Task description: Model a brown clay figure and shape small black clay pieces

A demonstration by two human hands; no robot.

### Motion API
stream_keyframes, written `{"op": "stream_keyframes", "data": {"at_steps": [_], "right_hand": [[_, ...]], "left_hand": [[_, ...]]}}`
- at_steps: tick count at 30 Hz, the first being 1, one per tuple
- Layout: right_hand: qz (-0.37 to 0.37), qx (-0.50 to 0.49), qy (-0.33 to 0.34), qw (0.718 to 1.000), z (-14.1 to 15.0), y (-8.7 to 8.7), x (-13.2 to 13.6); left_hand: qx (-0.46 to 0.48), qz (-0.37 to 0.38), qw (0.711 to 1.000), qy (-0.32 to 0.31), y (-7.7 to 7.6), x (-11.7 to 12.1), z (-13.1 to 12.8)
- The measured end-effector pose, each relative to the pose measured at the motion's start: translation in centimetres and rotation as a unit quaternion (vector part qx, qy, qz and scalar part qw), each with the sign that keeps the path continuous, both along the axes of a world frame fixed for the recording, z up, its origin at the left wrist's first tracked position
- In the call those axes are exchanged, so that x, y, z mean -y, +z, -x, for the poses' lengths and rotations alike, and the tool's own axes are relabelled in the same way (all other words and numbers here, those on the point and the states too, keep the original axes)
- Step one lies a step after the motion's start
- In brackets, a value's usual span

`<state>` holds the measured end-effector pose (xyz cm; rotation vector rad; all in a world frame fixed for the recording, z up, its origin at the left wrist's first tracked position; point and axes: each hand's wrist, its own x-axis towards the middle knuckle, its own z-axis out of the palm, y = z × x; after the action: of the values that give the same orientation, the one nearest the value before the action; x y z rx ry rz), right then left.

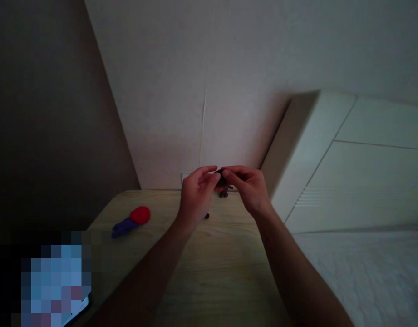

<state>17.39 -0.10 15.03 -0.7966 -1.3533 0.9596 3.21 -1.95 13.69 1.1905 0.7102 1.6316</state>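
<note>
A small dark, soft-looking lump is pinched between the fingers of both my hands, above the far edge of the table. My left hand has its thumb against the lump's left side, and its fingers curve behind. From the right, the thumb and forefinger of my right hand press on the same lump. Just below, a small dark piece with thin projections shows partly between the hands. A tiny dark bit lies on the table by my left wrist.
On the light wood table, a red rounded lump touches a purple uneven lump at the left. A blurred-out lit screen is at the lower left. Behind stands a pale wall; a white panelled cabinet is on the right.
</note>
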Motion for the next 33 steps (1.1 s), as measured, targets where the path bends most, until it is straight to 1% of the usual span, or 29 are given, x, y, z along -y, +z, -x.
{"op": "stream_keyframes", "data": {"at_steps": [2,5,8,10,13,16,19,22,24,28,33], "right_hand": [[0.02,-0.05,0.003,0.999,-0.1,-1.0,1.6],[0.052,-0.096,0.011,0.994,0.2,-3.1,4.0],[0.081,-0.079,0.017,0.993,0.7,-5.2,5.7],[0.104,-0.06,0.039,0.992,1.0,-6.4,6.2],[0.135,-0.048,0.065,0.988,1.5,-8.0,6.3],[0.149,-0.053,0.059,0.986,2.1,-9.6,6.1],[0.17,-0.077,0.063,0.98,2.6,-10.9,5.9],[0.182,-0.097,0.072,0.976,2.6,-11.8,5.7],[0.171,-0.081,0.072,0.979,2.3,-12.1,5.5],[0.157,-0.012,0.09,0.983,1.4,-12.5,5.5],[0.171,0.046,0.129,0.976,0.8,-13.9,5.5]], "left_hand": [[-0.012,0.009,1.0,-0.007,-0.4,1.5,0.4],[-0.057,0.004,0.998,-0.007,-1.6,3.6,1.1],[-0.097,0.034,0.995,-0.009,-3.2,5.0,2.3],[-0.122,0.05,0.991,-0.026,-4.2,5.5,3.4],[-0.155,0.063,0.985,-0.049,-5.6,5.6,4.8],[-0.16,0.086,0.981,-0.072,-7.0,5.1,5.5],[-0.116,0.136,0.98,-0.087,-8.3,4.8,5.4],[-0.057,0.171,0.98,-0.08,-9.3,5.0,4.9],[-0.044,0.177,0.98,-0.074,-9.8,5.2,4.5],[-0.063,0.182,0.978,-0.082,-10.7,5.3,4.3],[-0.054,0.236,0.966,-0.089,-12.5,5.5,4.1]]}}
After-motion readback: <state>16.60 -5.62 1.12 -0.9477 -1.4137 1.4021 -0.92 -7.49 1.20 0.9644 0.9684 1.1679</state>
